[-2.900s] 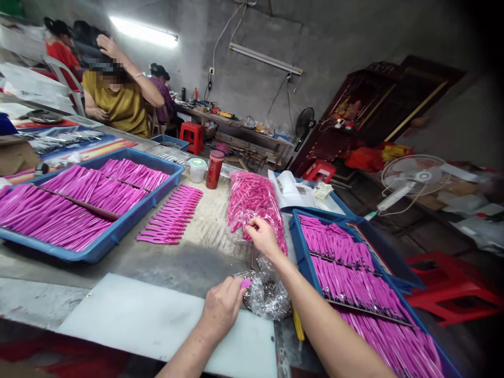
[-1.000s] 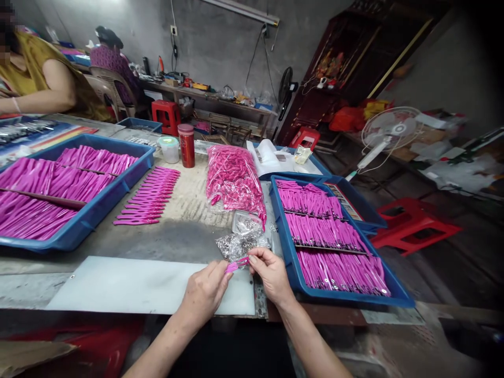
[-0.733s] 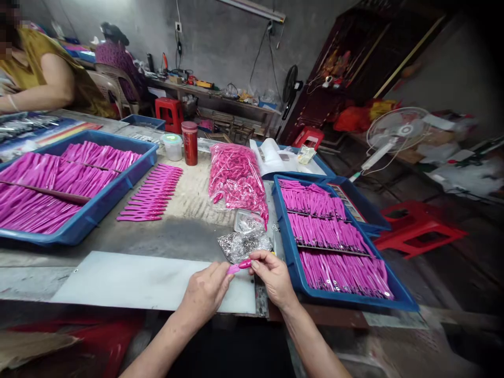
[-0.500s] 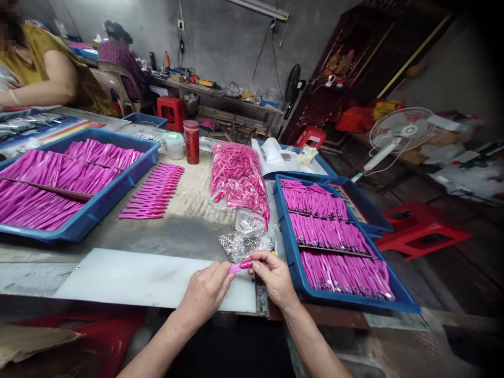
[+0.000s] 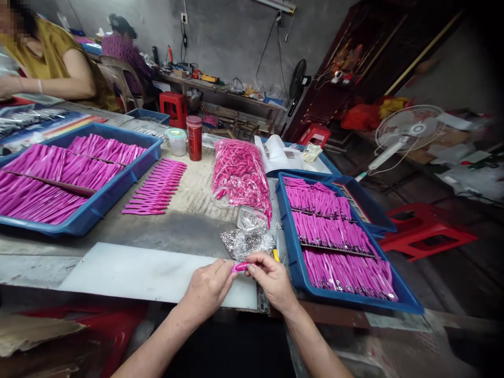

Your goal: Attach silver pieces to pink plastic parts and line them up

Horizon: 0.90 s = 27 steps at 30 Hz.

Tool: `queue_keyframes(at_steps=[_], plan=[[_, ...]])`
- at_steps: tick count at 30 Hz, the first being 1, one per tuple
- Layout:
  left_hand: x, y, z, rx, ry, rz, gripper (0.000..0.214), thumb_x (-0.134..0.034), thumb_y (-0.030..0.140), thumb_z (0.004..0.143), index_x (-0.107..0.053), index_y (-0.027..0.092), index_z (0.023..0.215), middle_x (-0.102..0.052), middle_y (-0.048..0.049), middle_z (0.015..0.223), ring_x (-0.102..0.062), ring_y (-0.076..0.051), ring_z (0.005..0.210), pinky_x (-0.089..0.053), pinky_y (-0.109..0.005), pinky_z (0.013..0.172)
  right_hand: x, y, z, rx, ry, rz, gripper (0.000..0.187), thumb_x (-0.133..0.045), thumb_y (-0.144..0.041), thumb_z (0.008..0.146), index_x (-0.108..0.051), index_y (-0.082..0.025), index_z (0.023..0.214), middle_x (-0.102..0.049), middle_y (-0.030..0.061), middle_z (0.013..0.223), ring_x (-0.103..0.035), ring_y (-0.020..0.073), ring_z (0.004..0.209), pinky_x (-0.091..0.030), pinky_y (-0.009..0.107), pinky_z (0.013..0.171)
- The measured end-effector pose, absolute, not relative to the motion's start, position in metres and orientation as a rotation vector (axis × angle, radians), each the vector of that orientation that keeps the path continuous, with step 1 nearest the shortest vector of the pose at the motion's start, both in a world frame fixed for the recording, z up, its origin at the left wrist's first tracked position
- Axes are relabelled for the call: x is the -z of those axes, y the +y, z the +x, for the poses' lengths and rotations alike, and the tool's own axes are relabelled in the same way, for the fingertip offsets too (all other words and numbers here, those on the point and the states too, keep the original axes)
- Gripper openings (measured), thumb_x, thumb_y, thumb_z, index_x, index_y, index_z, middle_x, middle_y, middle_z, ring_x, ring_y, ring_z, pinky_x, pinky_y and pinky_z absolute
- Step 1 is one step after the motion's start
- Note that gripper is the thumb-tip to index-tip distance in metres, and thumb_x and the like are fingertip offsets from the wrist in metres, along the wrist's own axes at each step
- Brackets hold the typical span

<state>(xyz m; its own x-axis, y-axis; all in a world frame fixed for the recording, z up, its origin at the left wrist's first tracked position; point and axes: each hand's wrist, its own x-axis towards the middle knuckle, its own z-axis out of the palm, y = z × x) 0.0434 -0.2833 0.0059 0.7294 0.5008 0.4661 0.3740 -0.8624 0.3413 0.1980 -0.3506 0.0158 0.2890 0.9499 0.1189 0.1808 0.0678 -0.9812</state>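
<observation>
Above the front edge of the white board (image 5: 145,273), both hands hold one small pink plastic piece (image 5: 241,266). My left hand (image 5: 208,286) is closed around its lighter left end, mostly hidden by the fingers. On the darker, glossy right end, the thumb and fingertips of my right hand (image 5: 272,278) are pinched. Just beyond the hands lies a clear bag of small shiny metal parts (image 5: 248,240). Farther back is a clear bag of dark pink pieces (image 5: 240,170). A row of slim pink pieces with darker tips (image 5: 155,188) lies to its left.
Blue trays filled with slim pink pieces stand at the left (image 5: 88,218) and right (image 5: 293,262). A red tumbler (image 5: 194,139) and a lidded tub (image 5: 176,143) are at the back. Right are a white fan (image 5: 417,128) and red stool (image 5: 429,231). A co-worker (image 5: 66,63) sits far left.
My hands have come slightly closer together, and less of the lighter end shows between them. The whole view has shifted slightly.
</observation>
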Motion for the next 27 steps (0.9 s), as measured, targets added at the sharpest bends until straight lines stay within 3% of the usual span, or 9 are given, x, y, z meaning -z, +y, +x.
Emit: queue_keyframes(at_steps=[5,10,27], plan=[[-0.009,-0.282,0.042,-0.803,0.656,2.755,0.021,-0.033,0.023,0.086,-0.052,0.016,0.091,-0.053,-0.0009,0.065,-0.052,-0.011,0.054,-0.042,-0.02,0.049,-0.022,-0.353,0.204,-0.694,-1.425,-1.475,0.014,-0.056,-0.022,0.075,-0.06,-0.017,0.087,-0.058,0.0036,0.082,-0.055,0.0138,0.077,-0.045,0.024,0.068],[-0.012,-0.282,0.04,-0.761,0.63,2.752,0.022,-0.034,0.025,0.086,-0.052,0.016,0.096,-0.054,-0.0015,0.068,-0.054,-0.011,0.057,-0.044,-0.021,0.052,-0.03,-0.355,0.203,-0.638,-1.579,-1.492,0.013,-0.054,-0.02,0.077,-0.06,-0.018,0.088,-0.059,0.0025,0.08,-0.055,0.0126,0.075,-0.044,0.023,0.068],[-0.023,-0.284,0.037,-0.752,0.581,2.818,0.02,-0.035,0.024,0.086,-0.054,0.017,0.088,-0.049,0.001,0.063,-0.049,-0.009,0.052,-0.04,-0.019,0.049,-0.033,-0.357,0.198,-0.634,-1.639,-1.474,0.013,-0.05,-0.022,0.079,-0.061,-0.019,0.086,-0.06,0.0031,0.077,-0.055,0.0138,0.074,-0.046,0.025,0.067]])
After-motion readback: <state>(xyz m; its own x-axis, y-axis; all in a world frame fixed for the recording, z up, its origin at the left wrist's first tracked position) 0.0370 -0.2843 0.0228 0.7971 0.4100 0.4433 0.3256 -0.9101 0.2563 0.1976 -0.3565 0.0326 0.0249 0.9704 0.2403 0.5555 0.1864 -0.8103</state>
